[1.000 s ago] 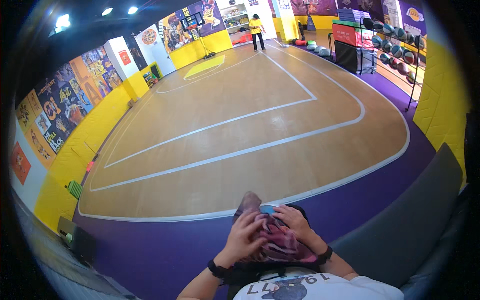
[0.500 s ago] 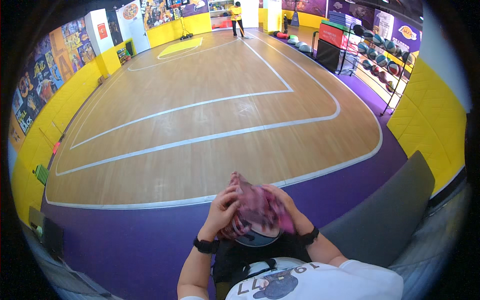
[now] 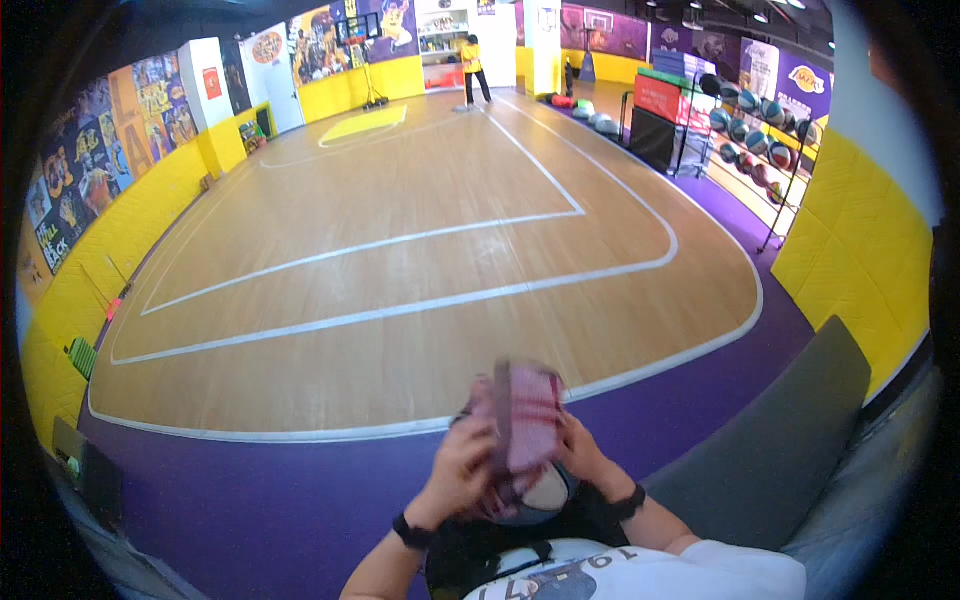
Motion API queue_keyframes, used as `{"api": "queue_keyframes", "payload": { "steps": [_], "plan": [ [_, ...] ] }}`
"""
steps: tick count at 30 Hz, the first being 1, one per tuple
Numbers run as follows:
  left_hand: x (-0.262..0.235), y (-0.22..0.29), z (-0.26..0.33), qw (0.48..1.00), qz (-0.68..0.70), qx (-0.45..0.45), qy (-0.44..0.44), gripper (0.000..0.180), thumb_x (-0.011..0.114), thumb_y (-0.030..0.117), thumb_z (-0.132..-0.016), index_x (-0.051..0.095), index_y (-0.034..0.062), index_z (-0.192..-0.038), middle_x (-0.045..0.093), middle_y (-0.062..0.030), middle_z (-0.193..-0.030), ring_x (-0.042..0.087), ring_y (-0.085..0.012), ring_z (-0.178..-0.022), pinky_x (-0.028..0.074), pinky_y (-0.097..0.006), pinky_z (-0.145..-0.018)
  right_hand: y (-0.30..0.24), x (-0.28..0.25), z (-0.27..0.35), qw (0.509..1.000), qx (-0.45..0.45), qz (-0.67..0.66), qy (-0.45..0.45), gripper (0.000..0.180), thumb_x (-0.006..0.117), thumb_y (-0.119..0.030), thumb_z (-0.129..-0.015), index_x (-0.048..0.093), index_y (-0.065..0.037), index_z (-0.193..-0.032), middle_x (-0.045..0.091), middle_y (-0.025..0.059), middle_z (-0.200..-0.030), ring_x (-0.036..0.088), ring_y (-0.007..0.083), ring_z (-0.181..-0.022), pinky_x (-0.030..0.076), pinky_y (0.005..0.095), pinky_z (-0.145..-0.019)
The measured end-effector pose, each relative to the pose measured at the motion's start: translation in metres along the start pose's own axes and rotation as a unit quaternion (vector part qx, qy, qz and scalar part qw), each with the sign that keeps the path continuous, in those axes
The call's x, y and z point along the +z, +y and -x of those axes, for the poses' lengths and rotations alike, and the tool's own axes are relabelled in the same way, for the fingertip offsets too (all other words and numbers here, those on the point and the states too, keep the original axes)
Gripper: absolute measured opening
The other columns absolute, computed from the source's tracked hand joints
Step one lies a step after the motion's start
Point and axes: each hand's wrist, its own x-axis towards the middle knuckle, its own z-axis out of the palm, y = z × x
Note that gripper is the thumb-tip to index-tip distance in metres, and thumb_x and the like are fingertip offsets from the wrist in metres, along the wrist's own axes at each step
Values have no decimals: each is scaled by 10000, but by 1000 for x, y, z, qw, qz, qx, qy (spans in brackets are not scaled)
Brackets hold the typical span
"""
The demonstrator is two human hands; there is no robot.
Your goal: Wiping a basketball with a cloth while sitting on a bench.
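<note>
A pink and dark red checked cloth [image 3: 530, 425], blurred by motion, is held up between my two hands over my lap. My left hand [image 3: 460, 468] is closed on its left side, fingers curled into the fabric. On the opposite edge, my right hand [image 3: 586, 455] grips the cloth with bent fingers partly hidden behind it. Just under the cloth a ball [image 3: 545, 493] with cream and blue-grey panels rests in my lap, its upper part covered. Both my wrists carry black bands.
A grey padded bench [image 3: 770, 440] stretches along my right. Ahead lies a wooden court [image 3: 400, 260] with white lines and a purple border. A ball rack [image 3: 765, 135] stands at the right. Far off, a person in yellow [image 3: 473, 70] stands near a basketball hoop [image 3: 357, 35].
The cloth has gone from bunched and draped over the ball to a flatter, more upright piece. Both hands have shifted slightly, and the view has tilted up a little.
</note>
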Motion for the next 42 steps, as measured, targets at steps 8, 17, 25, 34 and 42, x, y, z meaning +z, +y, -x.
{"api": "queue_keyframes", "payload": {
  "steps": [8,17,25,34,42],
  "plan": [
    [-18,-24,14,890,314,-302,135,218,517,6,-960,634,-23,-1142,654,-83,-1181,617,-167,-1046,491,-296,-922,-29,1,-15,998,49,-27,2,440,574,-291,-926,569,1,-1255,559,233,-1314,537,390,-1208,413,429,-1042],
    [14,57,-39,792,551,-190,180,373,461,1,-975,468,3,-1348,554,-110,-1320,550,-194,-1198,435,-346,-1023,-22,2,2,885,64,-431,163,743,562,-442,-963,245,-93,-1538,429,150,-1478,383,287,-1379,357,359,-1094],
    [39,14,-75,973,63,74,-207,427,674,202,-884,567,35,-1262,481,-209,-1398,490,-386,-1266,417,-440,-1043,-27,-33,34,913,102,-359,164,635,617,-297,-934,358,-74,-1468,475,142,-1435,438,297,-1332,398,382,-1071],
    [30,43,-18,940,-266,-10,-213,724,608,630,-816,548,150,-1356,491,-166,-1413,431,-418,-1311,351,-615,-998,-74,-86,48,987,64,-145,36,570,662,-211,-894,450,-54,-1400,510,146,-1398,476,325,-1298,387,425,-1084],
    [51,42,32,958,156,-162,-175,626,721,303,-862,465,72,-1384,509,-129,-1388,462,-256,-1302,349,-394,-1122,-60,-46,-6,988,120,-56,-81,727,751,-211,-705,497,-86,-1374,470,197,-1421,441,371,-1331,347,457,-1112]
  ]
}}
